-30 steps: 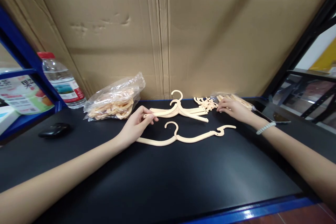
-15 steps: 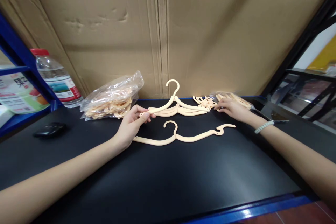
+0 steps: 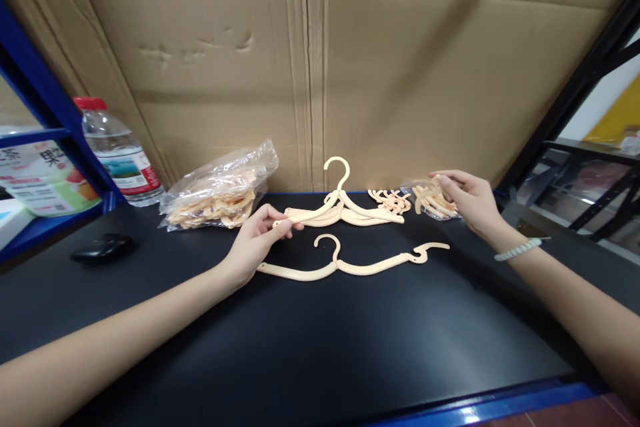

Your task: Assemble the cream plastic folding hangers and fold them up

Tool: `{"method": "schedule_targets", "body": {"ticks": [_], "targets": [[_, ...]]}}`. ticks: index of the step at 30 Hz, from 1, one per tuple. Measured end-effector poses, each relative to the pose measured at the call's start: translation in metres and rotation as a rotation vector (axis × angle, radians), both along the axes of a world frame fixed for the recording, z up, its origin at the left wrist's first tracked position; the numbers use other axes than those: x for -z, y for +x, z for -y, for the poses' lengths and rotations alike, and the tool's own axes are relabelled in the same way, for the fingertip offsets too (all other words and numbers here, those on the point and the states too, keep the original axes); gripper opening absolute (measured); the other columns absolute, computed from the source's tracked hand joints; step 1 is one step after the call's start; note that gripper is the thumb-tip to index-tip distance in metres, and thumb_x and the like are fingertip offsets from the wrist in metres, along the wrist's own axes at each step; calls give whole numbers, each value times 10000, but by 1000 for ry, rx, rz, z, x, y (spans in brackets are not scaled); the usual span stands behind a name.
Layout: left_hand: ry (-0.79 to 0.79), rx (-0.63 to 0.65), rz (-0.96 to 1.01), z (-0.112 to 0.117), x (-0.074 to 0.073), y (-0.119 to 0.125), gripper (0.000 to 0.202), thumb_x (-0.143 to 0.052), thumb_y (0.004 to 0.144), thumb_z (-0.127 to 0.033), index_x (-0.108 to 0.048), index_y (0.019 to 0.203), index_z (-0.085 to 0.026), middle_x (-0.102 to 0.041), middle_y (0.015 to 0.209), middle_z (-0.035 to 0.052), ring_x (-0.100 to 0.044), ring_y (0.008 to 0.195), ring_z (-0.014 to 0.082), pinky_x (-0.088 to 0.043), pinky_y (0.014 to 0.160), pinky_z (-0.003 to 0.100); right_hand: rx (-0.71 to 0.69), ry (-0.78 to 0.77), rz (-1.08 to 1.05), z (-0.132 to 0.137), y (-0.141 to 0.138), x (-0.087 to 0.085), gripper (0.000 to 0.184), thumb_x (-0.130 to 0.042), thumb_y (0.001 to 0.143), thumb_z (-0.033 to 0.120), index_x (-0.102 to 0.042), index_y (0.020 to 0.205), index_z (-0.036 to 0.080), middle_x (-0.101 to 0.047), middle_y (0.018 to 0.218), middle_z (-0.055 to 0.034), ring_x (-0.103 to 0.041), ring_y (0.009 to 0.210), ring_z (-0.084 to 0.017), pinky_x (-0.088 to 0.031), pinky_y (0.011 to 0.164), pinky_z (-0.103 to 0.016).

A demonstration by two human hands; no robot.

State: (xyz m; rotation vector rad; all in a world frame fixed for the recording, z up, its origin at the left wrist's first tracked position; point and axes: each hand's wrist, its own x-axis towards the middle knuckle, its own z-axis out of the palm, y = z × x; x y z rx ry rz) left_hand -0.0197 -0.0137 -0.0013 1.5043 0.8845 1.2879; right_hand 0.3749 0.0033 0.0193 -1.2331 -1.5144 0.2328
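My left hand [image 3: 257, 237] pinches the left arm tip of a cream plastic hanger [image 3: 340, 203], its hook raised above a small stack of like hangers [image 3: 365, 217]. A single cream hanger [image 3: 350, 263] lies flat on the black tabletop [image 3: 320, 340] just in front. My right hand [image 3: 467, 203] is lifted off the table, fingers closed on a small cream hook piece [image 3: 434, 195]. Below it a clear bag of such pieces [image 3: 433, 207] and a loose pile of small hooks [image 3: 390, 200] rest on the table.
A clear bag of cream parts [image 3: 217, 193] sits at back left, beside a water bottle [image 3: 117, 153] with a red cap. A black computer mouse [image 3: 103, 247] lies far left. A cardboard wall [image 3: 320, 73] closes the back. A blue shelf frame [image 3: 35, 93] stands left, a black rack [image 3: 575, 87] right.
My right hand rose from the pile of small pieces, carrying one hook piece up and to the right. My left hand keeps its pinch on the hanger's arm tip.
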Motion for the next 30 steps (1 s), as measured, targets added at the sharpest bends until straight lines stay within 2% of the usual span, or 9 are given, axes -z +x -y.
{"method": "schedule_targets", "body": {"ticks": [3, 7, 11, 15, 18, 21, 23, 27, 30], "targets": [[-9, 21, 0, 1, -2, 0, 300, -755, 739, -315, -484, 751, -186, -749, 788, 39, -578, 668, 117, -418, 683, 254, -87, -88, -262, 7, -9, -8, 285, -654, 804, 427, -689, 956, 189, -528, 535, 35, -458, 452, -93, -340, 415, -220], [-27, 25, 5, 1, -4, 1, 315, -772, 714, -312, -485, 738, -187, -754, 777, 42, -576, 657, 116, -421, 682, 255, -228, -254, -458, 16, -24, -14, 293, -744, 729, 381, -696, 923, 166, -719, 820, -74, -590, 546, -99, -389, 405, -195], [-38, 28, 6, 1, -4, 2, 316, -776, 703, -302, -483, 733, -188, -757, 775, 41, -579, 653, 113, -421, 677, 250, -300, -383, -564, 20, -35, -11, 223, -743, 743, 320, -724, 888, 152, -735, 890, -93, -641, 651, -102, -486, 504, -174], [-44, 35, -5, 1, -4, 2, 323, -779, 701, -295, -474, 722, -190, -759, 783, 43, -581, 651, 111, -424, 678, 248, -314, -510, -563, 18, -37, -4, 175, -767, 721, 261, -710, 847, 153, -734, 883, -71, -661, 693, -94, -517, 571, -154], [-47, 40, -10, 1, -5, 2, 328, -785, 694, -290, -473, 713, -191, -754, 767, 34, -588, 660, 116, -429, 692, 253, -337, -554, -545, 17, -36, 0, 220, -798, 688, 247, -648, 835, 180, -729, 869, -40, -678, 745, -113, -522, 591, -164], [-48, 38, -16, 2, -5, 3, 331, -790, 686, -291, -475, 706, -192, -749, 755, 32, -594, 666, 126, -432, 695, 262, -397, -593, -552, 17, -35, 2, 337, -799, 687, 234, -608, 965, 244, -717, 841, 12, -677, 777, -122, -530, 609, -187], [-46, 33, -18, 2, -5, 3, 334, -792, 681, -293, -473, 703, -193, -752, 769, 38, -590, 658, 128, -432, 688, 264, -423, -639, -527, 17, -35, 2, 367, -787, 701, 239, -617, 1025, 263, -716, 864, 15, -675, 820, -128, -536, 628, -193], [-43, 29, -23, 1, -6, 4, 337, -789, 676, -297, -469, 700, -196, -757, 778, 45, -589, 654, 130, -433, 683, 264, -411, -711, -471, 18, -37, 2, 179, -771, 713, 257, -669, 854, 214, -720, 924, -27, -666, 899, -149, -545, 654, -201], [-43, 27, -32, 1, -6, 4, 330, -784, 679, -288, -468, 699, -198, -758, 784, 48, -598, 662, 135, -436, 684, 268, -412, -712, -451, 19, -39, 1, 136, -772, 703, 238, -672, 788, 201, -704, 990, -33, -655, 903, -149, -555, 655, -199]]}}
